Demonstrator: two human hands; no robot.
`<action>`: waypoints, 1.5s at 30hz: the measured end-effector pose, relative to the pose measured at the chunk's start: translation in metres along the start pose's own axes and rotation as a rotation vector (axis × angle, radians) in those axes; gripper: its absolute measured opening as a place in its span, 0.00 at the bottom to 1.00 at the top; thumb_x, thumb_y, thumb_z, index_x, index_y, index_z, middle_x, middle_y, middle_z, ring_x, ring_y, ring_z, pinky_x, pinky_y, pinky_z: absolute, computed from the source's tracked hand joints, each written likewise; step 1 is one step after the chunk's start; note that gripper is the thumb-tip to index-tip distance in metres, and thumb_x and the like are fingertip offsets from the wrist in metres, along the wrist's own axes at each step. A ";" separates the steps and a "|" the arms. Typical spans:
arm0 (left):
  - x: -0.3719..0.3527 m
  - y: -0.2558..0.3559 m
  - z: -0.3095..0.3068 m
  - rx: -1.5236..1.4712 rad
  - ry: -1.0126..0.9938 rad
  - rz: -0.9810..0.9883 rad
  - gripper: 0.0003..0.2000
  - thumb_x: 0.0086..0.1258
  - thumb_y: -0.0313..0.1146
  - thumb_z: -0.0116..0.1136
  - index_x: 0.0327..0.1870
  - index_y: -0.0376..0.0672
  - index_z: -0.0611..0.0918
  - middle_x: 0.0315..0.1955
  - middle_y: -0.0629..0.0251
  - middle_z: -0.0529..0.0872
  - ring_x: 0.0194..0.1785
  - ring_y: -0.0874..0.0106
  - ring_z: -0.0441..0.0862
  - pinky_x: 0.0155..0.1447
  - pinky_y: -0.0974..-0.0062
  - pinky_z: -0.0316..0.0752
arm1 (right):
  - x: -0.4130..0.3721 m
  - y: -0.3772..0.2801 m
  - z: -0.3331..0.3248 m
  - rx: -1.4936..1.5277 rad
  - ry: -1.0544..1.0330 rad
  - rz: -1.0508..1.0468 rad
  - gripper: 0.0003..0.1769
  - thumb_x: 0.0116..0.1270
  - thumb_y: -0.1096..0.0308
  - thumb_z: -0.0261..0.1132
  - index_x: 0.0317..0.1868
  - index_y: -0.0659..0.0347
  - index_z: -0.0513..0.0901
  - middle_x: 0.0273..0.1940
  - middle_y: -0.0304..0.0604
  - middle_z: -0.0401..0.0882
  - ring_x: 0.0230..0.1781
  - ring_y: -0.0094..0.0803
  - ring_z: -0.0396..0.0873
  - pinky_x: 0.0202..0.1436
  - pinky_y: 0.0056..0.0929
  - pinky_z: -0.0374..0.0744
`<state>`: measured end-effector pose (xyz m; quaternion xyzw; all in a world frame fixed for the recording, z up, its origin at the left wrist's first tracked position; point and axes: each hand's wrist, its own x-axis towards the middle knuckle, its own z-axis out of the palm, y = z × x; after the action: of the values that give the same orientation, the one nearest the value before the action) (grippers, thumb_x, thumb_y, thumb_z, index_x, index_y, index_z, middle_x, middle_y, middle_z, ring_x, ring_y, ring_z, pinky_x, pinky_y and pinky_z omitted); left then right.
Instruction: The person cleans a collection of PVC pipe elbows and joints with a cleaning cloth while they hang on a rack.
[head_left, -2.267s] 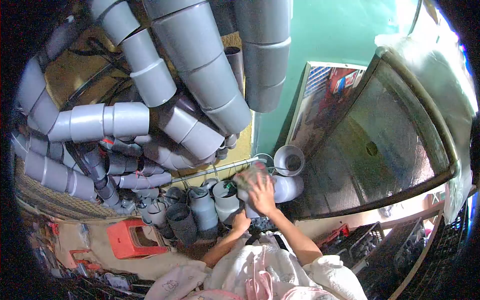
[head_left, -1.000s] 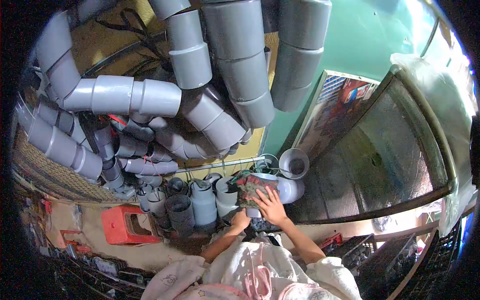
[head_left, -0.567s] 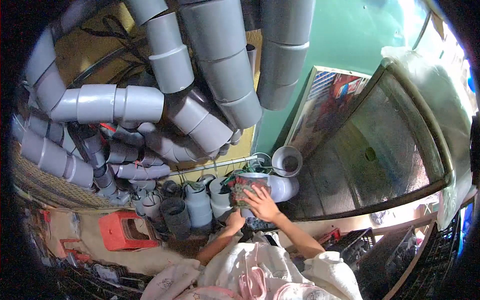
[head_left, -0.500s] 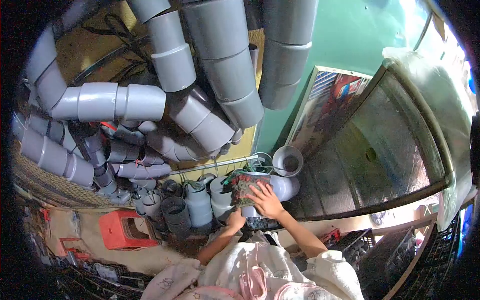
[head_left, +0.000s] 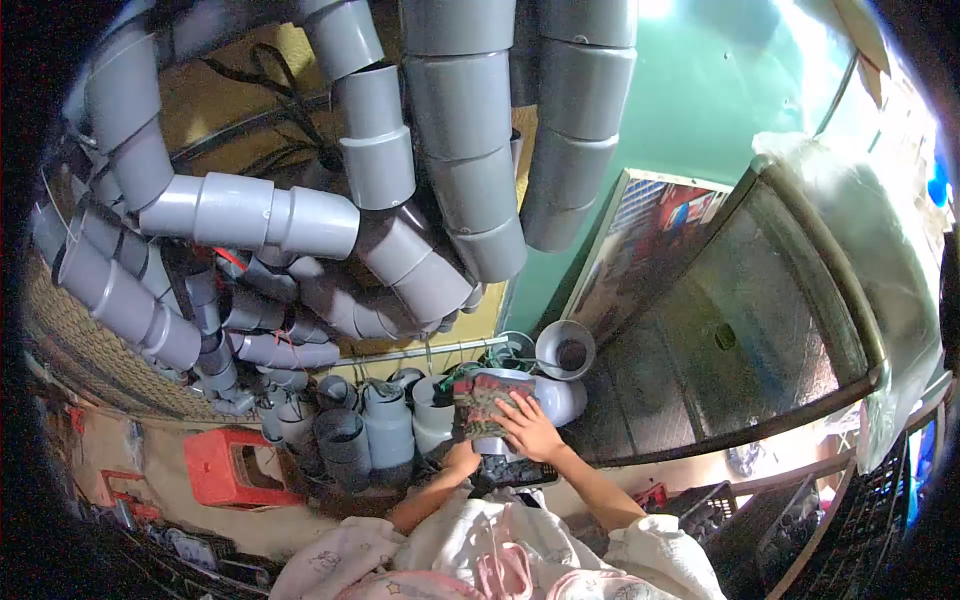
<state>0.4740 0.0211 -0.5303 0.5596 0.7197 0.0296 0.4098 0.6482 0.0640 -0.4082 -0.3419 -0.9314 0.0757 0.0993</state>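
A patterned red and dark-green cloth is draped over a grey plastic pipe fitting, whose rounded end shows to the right. My right hand lies on the cloth with its fingers spread and pressing flat. At the near left side of the fitting is my left hand, its fingers curled in at the edge below the cloth. The cloth and fitting partly hide those fingertips. Beneath the fitting sits a dark crate holding black items.
Grey pipe fittings hang in long stacks overhead and to the left. Several upright fittings stand left of my hands. A red plastic stool is at the left. A dark metal-framed panel leans close by on the right.
My view has tilted slightly, shifting the surroundings downward. The right hand stays on the cloth, which now lies flatter over the fitting; the left hand stays at its edge.
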 end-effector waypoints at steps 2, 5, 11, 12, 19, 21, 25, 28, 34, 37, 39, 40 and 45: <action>-0.005 0.002 -0.004 0.027 0.003 -0.003 0.22 0.52 0.36 0.51 0.49 0.41 0.70 0.40 0.49 0.78 0.47 0.54 0.74 0.50 0.57 0.67 | 0.003 0.006 0.000 0.033 0.033 0.065 0.26 0.57 0.63 0.53 0.58 0.53 0.63 0.63 0.42 0.52 0.65 0.45 0.46 0.64 0.44 0.49; -0.026 0.019 -0.026 -0.012 -0.006 -0.015 0.22 0.51 0.35 0.51 0.50 0.40 0.69 0.41 0.49 0.77 0.47 0.54 0.74 0.51 0.58 0.67 | 0.020 0.008 0.003 0.079 0.129 0.180 0.26 0.57 0.64 0.53 0.58 0.56 0.64 0.63 0.43 0.54 0.65 0.47 0.47 0.64 0.44 0.50; -0.013 0.009 -0.014 -0.001 0.000 -0.013 0.21 0.51 0.34 0.50 0.48 0.39 0.70 0.40 0.47 0.77 0.46 0.53 0.74 0.51 0.58 0.67 | 0.049 -0.023 0.015 0.000 0.165 0.203 0.26 0.56 0.63 0.54 0.57 0.57 0.65 0.62 0.40 0.55 0.65 0.48 0.45 0.64 0.47 0.47; -0.013 0.008 -0.011 -0.012 0.014 -0.036 0.19 0.51 0.34 0.50 0.47 0.41 0.71 0.41 0.48 0.77 0.47 0.53 0.74 0.51 0.58 0.67 | 0.044 -0.025 0.017 -0.004 0.141 0.140 0.26 0.56 0.62 0.54 0.57 0.56 0.65 0.62 0.39 0.55 0.65 0.47 0.45 0.64 0.49 0.45; -0.014 0.007 -0.009 -0.072 0.014 -0.085 0.17 0.52 0.36 0.50 0.45 0.44 0.74 0.41 0.50 0.77 0.47 0.53 0.74 0.51 0.59 0.67 | 0.000 0.009 -0.009 0.009 -0.125 -0.200 0.27 0.56 0.63 0.54 0.59 0.53 0.62 0.63 0.37 0.53 0.65 0.42 0.46 0.65 0.44 0.48; -0.018 0.013 -0.015 -0.044 -0.003 -0.092 0.18 0.53 0.36 0.48 0.46 0.43 0.73 0.39 0.49 0.78 0.46 0.52 0.74 0.50 0.58 0.68 | 0.003 0.016 -0.010 0.060 -0.056 -0.084 0.28 0.56 0.64 0.55 0.59 0.53 0.62 0.63 0.39 0.53 0.65 0.43 0.47 0.65 0.43 0.49; -0.019 0.010 -0.015 0.026 0.038 -0.015 0.18 0.54 0.36 0.47 0.47 0.41 0.72 0.38 0.48 0.78 0.45 0.52 0.75 0.49 0.57 0.69 | 0.029 -0.001 0.014 0.142 0.153 0.198 0.28 0.55 0.65 0.55 0.59 0.54 0.62 0.62 0.40 0.55 0.65 0.44 0.46 0.65 0.46 0.47; -0.018 0.010 -0.015 0.059 0.046 0.020 0.17 0.53 0.35 0.48 0.45 0.40 0.73 0.38 0.49 0.78 0.44 0.53 0.76 0.48 0.58 0.69 | 0.042 -0.030 0.020 0.051 0.156 0.198 0.30 0.54 0.63 0.56 0.59 0.53 0.62 0.63 0.38 0.54 0.65 0.45 0.45 0.64 0.50 0.44; -0.022 0.017 -0.016 -0.029 0.060 -0.062 0.14 0.51 0.35 0.51 0.36 0.39 0.79 0.33 0.49 0.80 0.42 0.53 0.77 0.46 0.61 0.71 | -0.002 -0.004 0.015 0.068 -0.065 0.005 0.27 0.54 0.66 0.55 0.57 0.53 0.64 0.63 0.38 0.54 0.65 0.45 0.46 0.65 0.49 0.44; -0.025 0.035 -0.032 -0.160 0.131 -0.037 0.14 0.51 0.36 0.51 0.34 0.38 0.80 0.34 0.47 0.79 0.42 0.54 0.77 0.46 0.62 0.71 | 0.035 -0.009 0.016 0.228 0.208 0.220 0.21 0.53 0.70 0.53 0.51 0.56 0.71 0.61 0.41 0.58 0.64 0.48 0.49 0.64 0.48 0.46; -0.022 0.040 -0.043 -0.147 0.137 -0.081 0.14 0.51 0.36 0.51 0.34 0.38 0.80 0.34 0.47 0.79 0.41 0.54 0.77 0.46 0.61 0.71 | 0.063 -0.024 0.019 0.149 0.320 0.353 0.20 0.54 0.69 0.53 0.50 0.57 0.72 0.60 0.40 0.60 0.64 0.48 0.49 0.64 0.47 0.45; -0.022 0.038 -0.053 -0.138 0.085 -0.070 0.14 0.52 0.36 0.50 0.34 0.38 0.80 0.34 0.47 0.80 0.42 0.54 0.77 0.46 0.61 0.71 | 0.066 -0.025 0.017 0.175 0.288 0.322 0.19 0.55 0.69 0.53 0.49 0.57 0.73 0.60 0.39 0.60 0.64 0.47 0.49 0.64 0.48 0.45; -0.028 0.034 -0.050 -0.088 0.081 -0.013 0.14 0.57 0.39 0.48 0.34 0.38 0.80 0.33 0.47 0.80 0.40 0.52 0.77 0.45 0.59 0.71 | 0.029 -0.006 -0.008 0.337 0.023 0.083 0.17 0.56 0.68 0.53 0.47 0.59 0.74 0.59 0.37 0.63 0.65 0.45 0.48 0.65 0.46 0.45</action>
<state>0.4701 0.0313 -0.4648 0.5349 0.7373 0.0813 0.4046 0.6245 0.0793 -0.3956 -0.3596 -0.8894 0.2307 0.1628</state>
